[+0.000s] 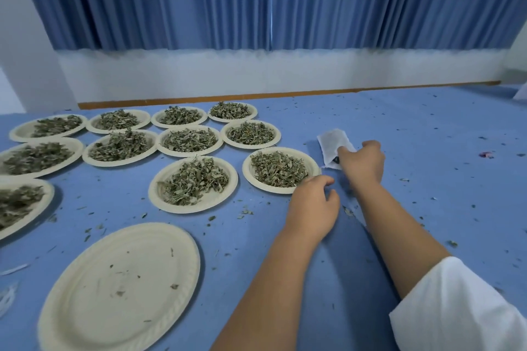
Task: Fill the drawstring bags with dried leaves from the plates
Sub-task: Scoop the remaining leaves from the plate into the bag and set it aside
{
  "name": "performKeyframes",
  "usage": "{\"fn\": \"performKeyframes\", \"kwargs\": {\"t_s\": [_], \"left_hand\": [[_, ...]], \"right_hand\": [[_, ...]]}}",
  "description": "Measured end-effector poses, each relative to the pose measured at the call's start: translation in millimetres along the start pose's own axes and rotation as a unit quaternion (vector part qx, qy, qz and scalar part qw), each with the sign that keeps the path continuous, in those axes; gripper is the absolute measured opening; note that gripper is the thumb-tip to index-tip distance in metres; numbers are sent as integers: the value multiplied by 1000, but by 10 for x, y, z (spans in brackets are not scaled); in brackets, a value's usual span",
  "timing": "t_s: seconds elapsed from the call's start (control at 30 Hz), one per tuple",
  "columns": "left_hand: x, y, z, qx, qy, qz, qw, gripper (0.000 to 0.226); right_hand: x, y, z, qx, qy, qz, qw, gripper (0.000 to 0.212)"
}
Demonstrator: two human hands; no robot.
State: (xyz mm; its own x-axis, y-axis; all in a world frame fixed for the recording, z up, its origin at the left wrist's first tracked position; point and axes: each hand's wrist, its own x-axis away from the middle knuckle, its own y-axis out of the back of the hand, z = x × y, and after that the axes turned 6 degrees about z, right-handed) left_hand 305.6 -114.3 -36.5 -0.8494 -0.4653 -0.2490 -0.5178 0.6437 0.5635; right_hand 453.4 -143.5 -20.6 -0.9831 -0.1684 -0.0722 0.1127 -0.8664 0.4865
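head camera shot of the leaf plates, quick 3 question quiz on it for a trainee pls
1. True or false: the right hand grips the white bag.
2. The nearest plate is: A heaped full, B almost bare, C turned upside down.
3. Which hand is closer to the leaf plate that lies beside the bag?

Key: 1 true; 2 B; 3 the left hand.
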Motion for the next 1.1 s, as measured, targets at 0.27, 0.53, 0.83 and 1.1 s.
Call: {"fn": "performKeyframes", "kwargs": {"t_s": [0.27, 0.53, 0.83, 1.1], "left_hand": [[339, 773, -7, -185, 0, -18, 983, 26], [1071, 1457, 412, -296, 78, -12, 952, 28], [1558, 1879, 697, -344, 75, -48, 935, 43], [1796, 2148, 758, -356, 87, 36, 930, 35]], "right_hand": [[815, -292, 566, -15, 175, 69, 982, 20], [1672, -843, 815, 104, 220, 246, 938, 23], [1932, -1178, 697, 240, 171, 151, 944, 44], [1913, -1170, 680, 186, 117, 165, 961, 35]]}}
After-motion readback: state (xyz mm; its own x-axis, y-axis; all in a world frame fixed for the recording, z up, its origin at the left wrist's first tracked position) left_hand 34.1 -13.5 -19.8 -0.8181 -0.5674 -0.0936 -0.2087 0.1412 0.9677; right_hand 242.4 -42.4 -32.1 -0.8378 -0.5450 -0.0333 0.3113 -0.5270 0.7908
